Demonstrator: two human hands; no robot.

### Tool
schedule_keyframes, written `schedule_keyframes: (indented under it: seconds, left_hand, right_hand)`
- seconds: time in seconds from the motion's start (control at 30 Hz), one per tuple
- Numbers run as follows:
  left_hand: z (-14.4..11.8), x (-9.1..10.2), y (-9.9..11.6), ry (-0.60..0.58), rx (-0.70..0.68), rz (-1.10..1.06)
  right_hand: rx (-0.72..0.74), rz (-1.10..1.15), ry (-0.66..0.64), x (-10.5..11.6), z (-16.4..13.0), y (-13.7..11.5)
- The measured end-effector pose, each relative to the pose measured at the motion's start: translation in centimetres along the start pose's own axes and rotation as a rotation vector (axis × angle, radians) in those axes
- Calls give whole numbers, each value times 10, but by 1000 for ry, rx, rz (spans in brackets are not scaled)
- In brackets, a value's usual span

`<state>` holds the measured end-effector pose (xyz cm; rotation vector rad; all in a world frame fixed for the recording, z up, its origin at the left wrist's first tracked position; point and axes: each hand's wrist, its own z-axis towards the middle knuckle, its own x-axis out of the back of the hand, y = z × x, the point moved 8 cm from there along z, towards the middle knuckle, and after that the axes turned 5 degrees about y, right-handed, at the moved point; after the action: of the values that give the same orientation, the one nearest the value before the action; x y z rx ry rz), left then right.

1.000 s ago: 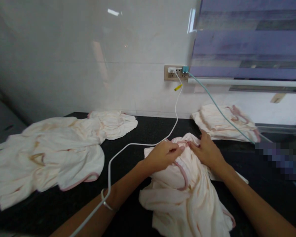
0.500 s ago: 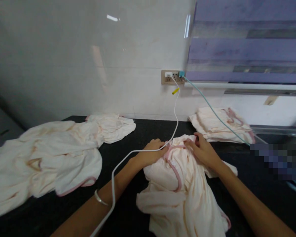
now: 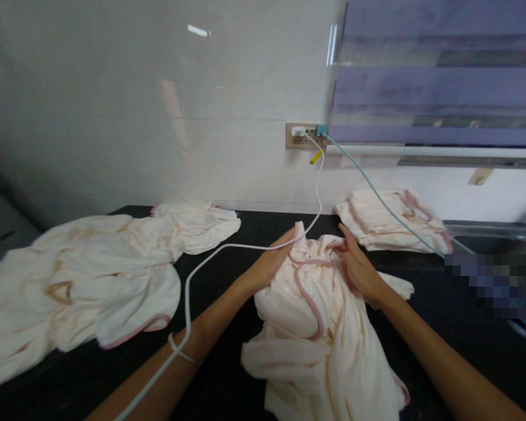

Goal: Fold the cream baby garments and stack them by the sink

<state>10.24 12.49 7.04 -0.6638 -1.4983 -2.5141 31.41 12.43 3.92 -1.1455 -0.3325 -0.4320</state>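
A cream garment with pink edging [image 3: 315, 316] lies bunched on the black countertop in front of me, its gathered neckline pointing toward the wall. My left hand [image 3: 274, 260] is closed on the left side of that neckline, and a bit of pink-edged cloth stands up by its fingertips. On the opposite side, my right hand [image 3: 357, 266] pinches the neckline cloth with the thumb over it, the index finger stretched forward. The fingers' undersides are hidden by the fabric. A white cable [image 3: 245, 247] hangs in front of my left hand and forearm.
Similar garments lie spread in a pile [image 3: 114, 263] at the left. A folded stack of cloth [image 3: 386, 222] sits by the wall at the right. A wall socket [image 3: 307, 140] holds white and teal plugs. A teal cable [image 3: 372, 184] runs right toward a metal sink edge [image 3: 491, 229].
Both hands have shifted slightly at the neckline, and their fingers reach farther forward. The left side of the collar now stands higher. The white cable has swung up and left.
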Motion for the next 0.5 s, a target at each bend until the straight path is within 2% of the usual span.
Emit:
schedule_keyframes:
  seconds: [0.1, 0.17, 0.3, 0.43, 0.5]
  left_hand:
    - [3, 26, -3, 189, 2, 83]
    - [3, 43, -11, 265, 25, 174]
    - [9, 75, -41, 361, 172, 360]
    - [10, 101, -78, 410, 382, 466]
    - [9, 113, -88, 437, 421, 523]
  right_hand:
    - [46, -24, -11, 0, 0, 1]
    - [61, -64, 5, 1, 1, 5]
    - [20, -230, 89, 6, 6, 22]
    - [104, -365, 159, 10, 9, 27]
    - [130, -401, 170, 13, 9, 27]
